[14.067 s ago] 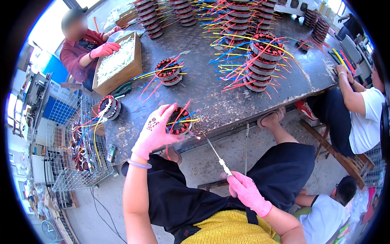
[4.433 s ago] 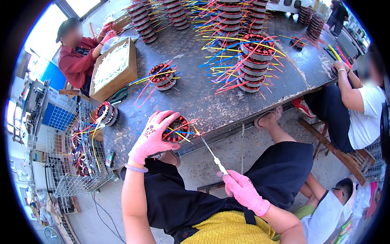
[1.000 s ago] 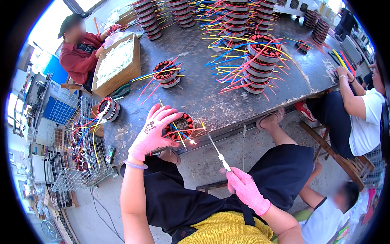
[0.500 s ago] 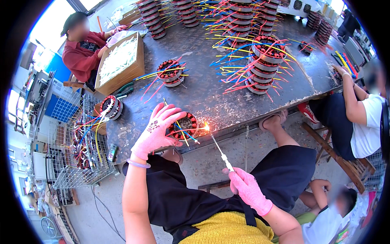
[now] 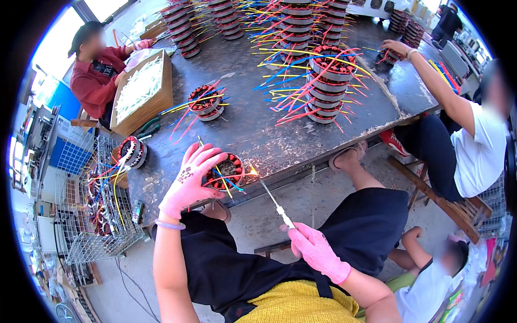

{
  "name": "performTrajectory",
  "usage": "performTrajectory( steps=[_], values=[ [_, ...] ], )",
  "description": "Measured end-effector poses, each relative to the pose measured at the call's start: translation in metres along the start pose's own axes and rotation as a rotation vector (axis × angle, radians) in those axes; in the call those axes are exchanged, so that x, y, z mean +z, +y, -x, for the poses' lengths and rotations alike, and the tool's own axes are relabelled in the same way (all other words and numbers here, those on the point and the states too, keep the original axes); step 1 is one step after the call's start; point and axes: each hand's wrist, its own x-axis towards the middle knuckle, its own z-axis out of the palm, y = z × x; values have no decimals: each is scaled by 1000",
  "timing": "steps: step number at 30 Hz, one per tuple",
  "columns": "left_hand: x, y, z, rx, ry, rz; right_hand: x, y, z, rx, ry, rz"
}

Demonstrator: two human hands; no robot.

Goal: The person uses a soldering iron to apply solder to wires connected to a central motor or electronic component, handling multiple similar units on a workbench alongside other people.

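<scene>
My left hand, in a pink glove, is closed around the left side of a ring-shaped motor stator at the table's near edge. Red, blue and yellow leads cross the stator's opening and stick out toward me. In my gloved right hand is a long-stemmed lighter with a white handle and thin metal stem. A small orange flame burns at the stem's tip, right beside the stator's right rim at the end of a red lead. The glove hides the lighter's lower end.
Stacked stators with loose leads stand on the dark table. Single stators sit behind and left of my left hand. A carton of white strips, a wire basket and co-workers surround me.
My view has shifted, so everything lies further left in it. The co-worker at right has stretched an arm onto a stator on the far table. Flame and stator remain close together.
</scene>
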Motion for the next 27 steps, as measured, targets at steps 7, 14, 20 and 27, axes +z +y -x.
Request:
performTrajectory(
  steps=[7,14,20,27],
  values=[
    [2,-1,-2,18,3,-8,-2,1,3,-15,15,-31],
    [2,-3,-1,12,-14,-7,0,-5,3,-26,21,29],
    [1,-2,-1,12,-9,-12,-2,-2,2,-31,12,16],
    [1,-1,-2,21,-3,-3,-2,1,1,-24,17,4]
  ],
)
